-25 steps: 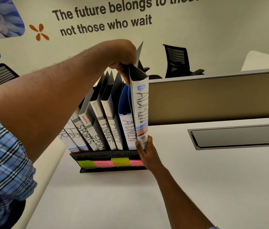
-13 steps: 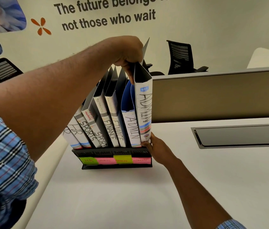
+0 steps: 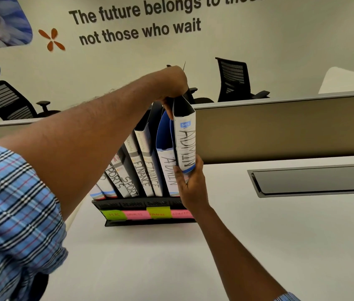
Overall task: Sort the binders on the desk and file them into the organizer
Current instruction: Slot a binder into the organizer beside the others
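While the left hand pinches the top of the white ADMIN binder, I see the right hand curled round its lower spine; binder upright at the organizer's right end, beside the blue ADMIN file; base hidden.

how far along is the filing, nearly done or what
Nearly done, it seems. Done: SPORTS binders, FINANCE binders and one ADMIN binder stand in the organizer. In hand: the left hand grips the top of a second ADMIN binder, the right hand its lower end, not yet seated. Left: drop it into the rightmost slot; no other binders show on the desk.
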The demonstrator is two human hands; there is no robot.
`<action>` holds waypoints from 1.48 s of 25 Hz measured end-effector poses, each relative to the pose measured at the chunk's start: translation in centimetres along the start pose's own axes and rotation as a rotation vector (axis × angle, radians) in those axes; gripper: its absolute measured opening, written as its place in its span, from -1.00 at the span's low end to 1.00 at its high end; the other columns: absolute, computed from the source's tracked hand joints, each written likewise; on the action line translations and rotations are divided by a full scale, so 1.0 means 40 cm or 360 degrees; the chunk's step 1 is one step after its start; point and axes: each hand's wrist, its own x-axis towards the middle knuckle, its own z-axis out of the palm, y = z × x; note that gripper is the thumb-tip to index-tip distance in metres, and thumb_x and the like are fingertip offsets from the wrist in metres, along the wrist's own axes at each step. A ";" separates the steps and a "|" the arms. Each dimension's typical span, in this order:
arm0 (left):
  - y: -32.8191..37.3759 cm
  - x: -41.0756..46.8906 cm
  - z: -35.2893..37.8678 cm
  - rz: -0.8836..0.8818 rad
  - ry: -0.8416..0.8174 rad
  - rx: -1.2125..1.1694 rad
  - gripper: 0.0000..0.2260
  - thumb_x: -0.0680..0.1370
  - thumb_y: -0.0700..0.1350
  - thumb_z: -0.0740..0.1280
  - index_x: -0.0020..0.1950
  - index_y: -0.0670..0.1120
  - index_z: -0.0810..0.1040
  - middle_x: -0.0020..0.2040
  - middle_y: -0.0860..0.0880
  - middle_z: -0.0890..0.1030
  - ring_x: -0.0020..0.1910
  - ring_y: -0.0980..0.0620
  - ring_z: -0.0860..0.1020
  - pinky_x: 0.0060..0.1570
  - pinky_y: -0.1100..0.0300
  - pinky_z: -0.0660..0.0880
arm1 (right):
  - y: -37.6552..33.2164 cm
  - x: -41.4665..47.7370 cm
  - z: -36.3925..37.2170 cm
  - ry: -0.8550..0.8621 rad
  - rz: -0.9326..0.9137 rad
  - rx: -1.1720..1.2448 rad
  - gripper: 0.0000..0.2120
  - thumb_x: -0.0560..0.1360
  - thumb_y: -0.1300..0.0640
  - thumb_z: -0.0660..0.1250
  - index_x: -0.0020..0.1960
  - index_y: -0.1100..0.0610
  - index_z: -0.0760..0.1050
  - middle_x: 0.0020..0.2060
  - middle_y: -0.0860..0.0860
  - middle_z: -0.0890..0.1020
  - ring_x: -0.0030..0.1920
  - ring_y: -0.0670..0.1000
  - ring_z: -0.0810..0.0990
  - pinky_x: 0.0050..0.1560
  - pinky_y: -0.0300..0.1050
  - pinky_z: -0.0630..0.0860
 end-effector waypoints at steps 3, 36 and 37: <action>-0.012 0.017 0.004 0.0046 0.0064 0.0033 -0.84 0.52 -0.32 0.22 -0.25 -0.17 0.38 -0.04 -0.24 0.60 -0.24 -0.15 0.62 -0.46 0.19 0.57 | -0.004 0.002 0.021 0.0124 -0.0033 -0.0036 -0.57 0.51 -0.21 0.24 0.31 -0.23 0.18 0.25 -0.24 0.43 0.28 -0.29 0.41 0.18 -0.46 0.41; -0.141 0.095 0.237 0.0026 0.0408 0.0651 -0.62 0.63 0.02 0.05 0.29 -0.20 0.40 0.30 -0.20 0.41 0.29 -0.18 0.31 0.23 -0.05 0.27 | 0.140 -0.085 -0.006 0.0152 0.0343 -0.0404 -0.69 0.60 0.06 0.22 0.25 0.23 0.43 0.13 0.09 0.44 0.15 -0.05 0.48 0.14 -0.26 0.50; -0.140 0.076 0.238 0.0038 0.0388 0.0613 -0.58 0.63 0.07 0.03 0.29 -0.21 0.40 0.28 -0.22 0.43 0.28 -0.19 0.33 0.22 -0.06 0.31 | 0.134 -0.085 -0.009 0.0128 0.0374 -0.0428 -0.69 0.60 0.06 0.22 0.25 0.22 0.43 0.14 0.09 0.44 0.15 -0.04 0.49 0.15 -0.24 0.49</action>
